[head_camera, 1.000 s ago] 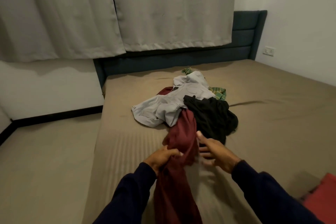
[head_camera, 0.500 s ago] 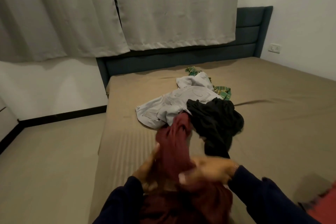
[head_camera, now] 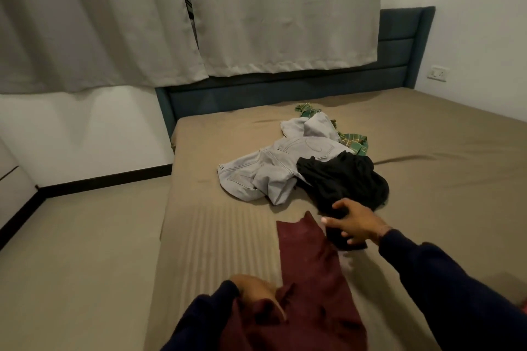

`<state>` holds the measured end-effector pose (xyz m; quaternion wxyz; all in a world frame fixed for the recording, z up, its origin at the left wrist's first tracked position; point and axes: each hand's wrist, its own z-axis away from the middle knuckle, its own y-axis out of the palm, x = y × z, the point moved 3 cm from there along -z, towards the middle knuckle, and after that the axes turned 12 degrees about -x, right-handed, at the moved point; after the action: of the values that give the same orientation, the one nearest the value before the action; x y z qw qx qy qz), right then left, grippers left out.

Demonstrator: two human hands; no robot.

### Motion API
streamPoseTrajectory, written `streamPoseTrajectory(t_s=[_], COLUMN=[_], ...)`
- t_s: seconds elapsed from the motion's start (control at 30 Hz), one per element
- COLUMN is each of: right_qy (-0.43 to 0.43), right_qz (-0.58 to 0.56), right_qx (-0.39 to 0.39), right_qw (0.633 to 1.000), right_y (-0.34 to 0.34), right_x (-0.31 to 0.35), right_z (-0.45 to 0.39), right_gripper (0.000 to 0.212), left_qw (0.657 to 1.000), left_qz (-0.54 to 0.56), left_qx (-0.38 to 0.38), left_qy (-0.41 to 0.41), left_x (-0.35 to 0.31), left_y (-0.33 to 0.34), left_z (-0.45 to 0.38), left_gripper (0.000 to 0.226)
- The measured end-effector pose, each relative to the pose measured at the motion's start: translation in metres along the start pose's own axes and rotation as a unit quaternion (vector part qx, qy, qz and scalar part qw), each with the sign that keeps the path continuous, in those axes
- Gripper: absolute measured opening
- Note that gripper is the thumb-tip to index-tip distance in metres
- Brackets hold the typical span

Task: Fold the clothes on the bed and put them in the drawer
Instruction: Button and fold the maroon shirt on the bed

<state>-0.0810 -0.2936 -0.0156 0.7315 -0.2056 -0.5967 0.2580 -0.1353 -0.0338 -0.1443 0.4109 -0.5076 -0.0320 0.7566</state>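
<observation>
Maroon garment point(head_camera: 309, 273) lies stretched along the near part of the bed point(head_camera: 445, 208), one end pointing away from me, the other bunched at the bottom of view. L hand point(head_camera: 253, 292) sits on that bunched end, fingers curled into the cloth — holding it, though part of the hand is hidden by fabric and sleeve. R hand point(head_camera: 352, 221) reaches fwd to the near edge of the black garment point(head_camera: 346, 179); thumb and fingers spread over it, tips touching the dark cloth. Can't tell if they're pinching it or just resting on top. Black piece lies crumpled, just right of the maroon tip, and overlaps the grey jeans point(head_camera: 273, 168) behind it. Jeans crumpled mid-bed, pockets up. Green plaid cloth point(head_camera: 353, 141) shows from under the jeans on the far side. Both arms in dark navy sleeves. Dark blue headboard point(head_camera: 399, 48) behind, pale curtains point(head_camera: 256, 14) hanging over it, wall socket point(head_camera: 437, 73) at far right.
</observation>
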Motion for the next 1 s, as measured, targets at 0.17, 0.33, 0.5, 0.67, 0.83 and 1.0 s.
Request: streamPoseTrajectory(t_s=[0.17, 0.33, 0.5, 0.67, 0.83, 1.0], right_qy=[-0.011, -0.071, -0.049, -0.076, -0.057, -0.119], right_qz=[0.151, 0.185, 0.223, 0.09, -0.009, 0.244], right_qx=[0.096, 0.004, 0.011, -0.049, -0.246, -0.123], right_qw=[0.984, 0.98, 0.973, 0.992, 0.968, 0.955], right_y=[0.048, 0.085, 0.077, 0.045, 0.009, 0.029], right_x=[-0.017, -0.016, -0.006, 0.063, 0.095, 0.047], right_z=[-0.072, -0.145, -0.239, -0.297, -0.337, -0.289], right_gripper=[0.087, 0.099, 0.1, 0.094, 0.085, 0.045], left_qw=[0.998, 0.969, 0.938, 0.94, 0.934, 0.926], left_qz=[0.022, 0.094, 0.198, 0.246, 0.262, 0.283], left_qx=[-0.051, -0.202, -0.267, -0.225, -0.235, -0.243], left_qy=[0.025, 0.102, 0.103, 0.075, 0.07, 0.057], left_x=[-0.042, -0.032, -0.014, -0.001, 0.001, -0.007], left_y=[-0.008, -0.01, -0.03, -0.035, -0.038, -0.037], left_z=[0.015, -0.026, -0.082, -0.092, -0.104, -0.09], left_gripper=[0.021, 0.043, 0.035, 0.031, 0.055, 0.042])
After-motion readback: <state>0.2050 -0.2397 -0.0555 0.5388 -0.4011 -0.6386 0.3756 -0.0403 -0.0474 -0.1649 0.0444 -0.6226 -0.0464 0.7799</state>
